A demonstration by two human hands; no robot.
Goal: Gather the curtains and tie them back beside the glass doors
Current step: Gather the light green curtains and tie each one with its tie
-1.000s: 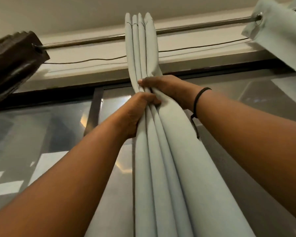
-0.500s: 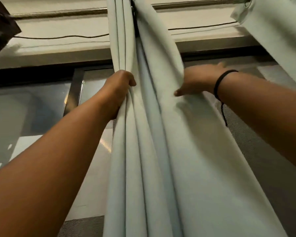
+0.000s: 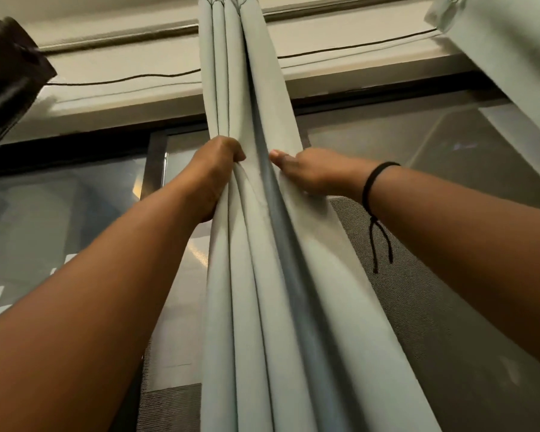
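The left hand (image 3: 214, 173) has its grip closed tight round the gathered folds of the curtain (image 3: 262, 275), fingers curled out of sight behind the cloth, thumb side toward the camera. The right hand (image 3: 312, 173) lies just beside it, at the same height, on the outermost fold. Its thumb is extended along the cloth face, and the other fingers seem to be tucked behind the fold; whether they truly pinch it or only press cannot be told for sure, though it reads as a light hold on that one pleat.

The curtain hangs as a narrow bundle of four or five pleats from the rod (image 3: 122, 42) at the top, running down the middle of the view in front of the glass door (image 3: 60, 229) and its dark frame. A second curtain (image 3: 512, 57) hangs apart at upper right, not yet gathered in. A dark drape (image 3: 7, 73) sits at upper left.

The step in hand looks like folding the last loose pleat into the bundle. To do it well, the left grip should stay firm as the anchor while the right draws its fold across and flat against the others, so the pleats stack evenly. No tie-back shows here; only a black wristband (image 3: 371, 182) on the right wrist.
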